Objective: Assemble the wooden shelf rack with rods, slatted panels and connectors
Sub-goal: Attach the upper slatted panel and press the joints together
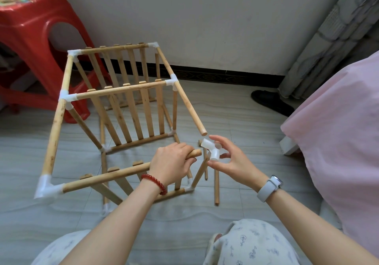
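- Rack [114, 104] stands on the floor [235, 117] at centre, its slatted panels upright so the top corners face the person and can be capped from above.
- Left hand [171, 162] wraps the near top rod [127, 173] close to its bare end at 3 o'clock, probably to steady it for the fitting.
- Right hand [229, 160] pinches a white three-way connector [212, 148] between thumb and fingertips, one socket turned toward that rod end.
- The connector hangs between two bare ends: the gripped rod at its 9 o'clock, the side rod [184, 96] just at its 12 o'clock. Judged from this, the last top corner is being closed.
- Spare rods [216, 188] lie on the floor at the connector's 6 o'clock, within reach.
- Red stool [34, 45] sits at the rack's 10 o'clock.
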